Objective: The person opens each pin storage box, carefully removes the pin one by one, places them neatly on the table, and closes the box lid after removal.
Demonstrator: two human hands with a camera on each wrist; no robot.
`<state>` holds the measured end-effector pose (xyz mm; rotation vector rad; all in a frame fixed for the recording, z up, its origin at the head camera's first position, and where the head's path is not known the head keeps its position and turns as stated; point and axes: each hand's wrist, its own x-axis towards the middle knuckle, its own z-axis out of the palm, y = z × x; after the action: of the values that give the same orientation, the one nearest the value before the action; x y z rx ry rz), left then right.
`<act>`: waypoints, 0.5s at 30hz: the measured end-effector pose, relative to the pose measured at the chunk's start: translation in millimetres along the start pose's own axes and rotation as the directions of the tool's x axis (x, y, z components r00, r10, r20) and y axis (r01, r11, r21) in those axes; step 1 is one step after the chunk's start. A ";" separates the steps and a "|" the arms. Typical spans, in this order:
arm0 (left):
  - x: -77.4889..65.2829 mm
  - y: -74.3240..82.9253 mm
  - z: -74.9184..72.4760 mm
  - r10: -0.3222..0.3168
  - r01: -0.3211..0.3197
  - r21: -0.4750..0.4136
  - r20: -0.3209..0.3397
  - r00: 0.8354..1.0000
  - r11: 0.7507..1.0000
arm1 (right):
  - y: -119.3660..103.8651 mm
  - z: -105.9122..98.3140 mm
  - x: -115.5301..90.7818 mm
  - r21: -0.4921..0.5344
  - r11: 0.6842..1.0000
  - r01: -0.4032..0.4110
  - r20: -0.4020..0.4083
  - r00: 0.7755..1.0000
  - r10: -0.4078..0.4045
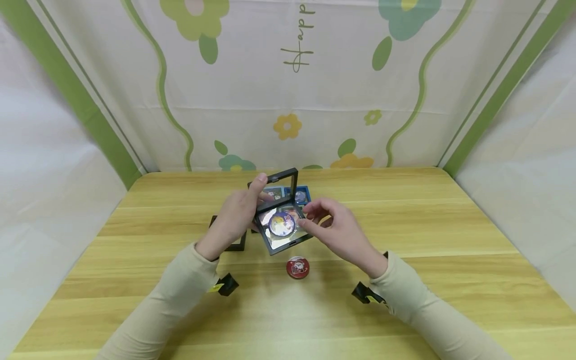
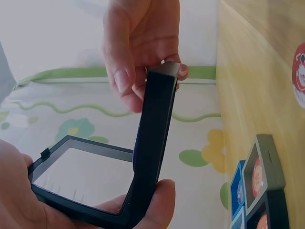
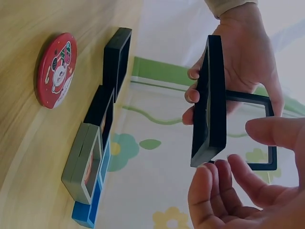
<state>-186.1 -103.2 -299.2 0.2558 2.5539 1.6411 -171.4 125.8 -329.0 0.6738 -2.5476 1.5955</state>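
Observation:
My left hand [image 1: 238, 210] grips a hinged black display frame [image 1: 291, 244], raised above the table with its two halves spread apart. A round badge [image 1: 281, 225] with a purple rim lies on the clear film of the lower half. My right hand [image 1: 339, 230] is at the frame's right edge, its fingers loosely bent. In the right wrist view its fingertips [image 3: 209, 167] meet that edge, while the thumb stands apart over the inner side. A red round badge [image 1: 298, 267] with a white cartoon figure lies on the table below the frame.
Behind the raised frame, a blue display frame [image 1: 303, 190], a grey frame [image 3: 78, 162] and other small frames sit together on the wooden table [image 1: 405, 215]. Another black frame [image 3: 116, 57] lies at the left, partly covered by my left arm. A flowered cloth [image 1: 243, 85] hangs behind.

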 end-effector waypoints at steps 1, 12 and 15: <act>-0.3 0.2 1.2 0.002 -0.002 -0.001 0.005 1.000 1.000 | -0.2 0.1 -0.2 -0.007 1.000 0.005 -0.002 1.000 -0.005; -2.0 -3.2 11.8 0.002 0.001 -0.061 0.052 0.999 0.998 | 3.1 3.3 -2.5 -0.063 0.995 0.076 0.017 0.997 -0.075; -2.8 -3.6 13.7 -0.005 0.008 -0.054 0.054 0.999 0.999 | 2.5 4.1 -2.7 -0.071 0.993 0.090 0.036 0.995 -0.088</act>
<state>-181.4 -93.0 -308.2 0.2832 2.4655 1.6746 -169.2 124.0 -333.8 0.8001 -2.5448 1.4690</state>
